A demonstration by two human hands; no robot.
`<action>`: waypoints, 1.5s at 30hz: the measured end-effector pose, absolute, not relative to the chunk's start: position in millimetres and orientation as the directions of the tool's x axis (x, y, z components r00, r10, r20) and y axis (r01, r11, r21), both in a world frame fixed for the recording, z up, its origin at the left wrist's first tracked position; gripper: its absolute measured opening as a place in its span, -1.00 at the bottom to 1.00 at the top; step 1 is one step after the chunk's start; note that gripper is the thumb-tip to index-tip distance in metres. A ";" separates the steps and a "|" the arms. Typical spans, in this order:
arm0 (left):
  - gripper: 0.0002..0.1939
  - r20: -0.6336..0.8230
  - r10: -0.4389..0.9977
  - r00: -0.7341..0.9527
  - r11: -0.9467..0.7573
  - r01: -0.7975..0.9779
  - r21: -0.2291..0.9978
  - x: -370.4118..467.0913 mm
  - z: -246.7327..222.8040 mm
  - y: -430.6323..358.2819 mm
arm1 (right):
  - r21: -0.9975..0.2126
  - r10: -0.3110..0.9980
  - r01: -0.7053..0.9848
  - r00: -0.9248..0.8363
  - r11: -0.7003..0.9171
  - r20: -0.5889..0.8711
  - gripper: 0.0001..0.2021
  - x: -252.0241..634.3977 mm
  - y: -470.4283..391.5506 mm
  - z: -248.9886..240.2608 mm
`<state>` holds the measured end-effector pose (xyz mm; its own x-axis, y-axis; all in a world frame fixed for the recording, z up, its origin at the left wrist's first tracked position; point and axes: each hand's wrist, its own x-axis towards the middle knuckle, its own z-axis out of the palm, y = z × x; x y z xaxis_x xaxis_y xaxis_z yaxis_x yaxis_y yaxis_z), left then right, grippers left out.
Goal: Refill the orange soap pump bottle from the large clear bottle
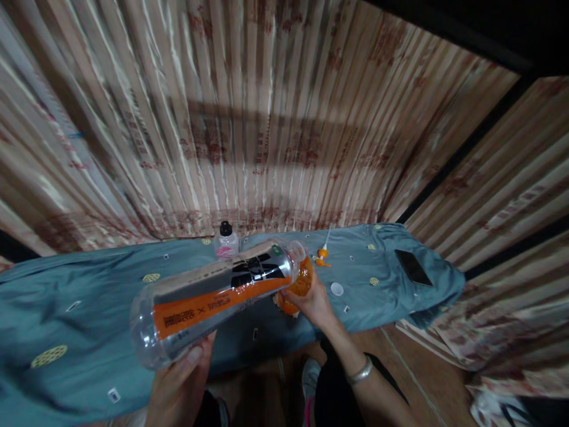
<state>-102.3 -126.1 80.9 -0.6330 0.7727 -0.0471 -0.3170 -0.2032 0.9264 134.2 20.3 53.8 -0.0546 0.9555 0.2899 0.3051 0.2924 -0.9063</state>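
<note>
My left hand [186, 373] grips a large clear plastic bottle [217, 296] near its base, from below. The bottle has a silver, orange and black label and lies tilted almost level, its uncapped mouth toward the right. Just under that mouth, my right hand [313, 299] is wrapped round an orange bottle [302, 279]; the large bottle's neck partly covers its top. Whether liquid passes between the two, I cannot tell. Beyond my right hand lies an orange pump top [322, 255] with a thin pale tube. A round white cap [336, 289] rests near my right wrist.
A teal patterned cloth [98, 308] covers the long surface before me. At its back edge stands a small clear bottle [226, 242] with a black cap. A dark phone [413, 267] lies at the right. Pleated curtains [267, 130] hang behind, with dark frame bars.
</note>
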 end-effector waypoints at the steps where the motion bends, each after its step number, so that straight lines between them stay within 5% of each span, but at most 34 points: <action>1: -0.64 -0.068 0.765 -0.640 -0.192 -0.328 0.925 -102.0 82.3 -125.9 | -0.908 0.957 0.303 -0.056 0.290 0.286 -0.20 134.3 20.3 53.7; 10: -0.36 -0.269 0.679 -0.683 -0.195 -0.520 0.831 -83.4 138.1 -116.0 | -0.895 0.959 0.350 -0.032 0.276 0.283 -0.18 134.6 18.9 53.5; 19: -0.05 -0.287 0.668 -0.687 -0.258 -0.575 0.776 -82.5 139.0 -116.5 | -0.899 0.962 0.349 -0.025 0.263 0.272 -0.17 134.2 19.9 51.9; 27: -0.03 -0.130 0.747 -0.653 -0.288 -0.493 0.821 -86.2 128.9 -117.2 | -0.902 0.960 0.333 -0.045 0.275 0.276 -0.20 134.8 19.6 54.3; 36: -0.09 -0.212 0.722 -0.659 -0.269 -0.549 0.791 -83.2 138.6 -117.3 | -0.901 0.962 0.341 -0.045 0.266 0.268 -0.22 134.6 18.5 54.5; 45: -0.17 -0.090 0.768 -0.634 -0.306 -0.487 0.818 -83.1 134.5 -118.7 | -0.905 0.962 0.329 -0.043 0.269 0.270 -0.21 134.3 18.3 55.5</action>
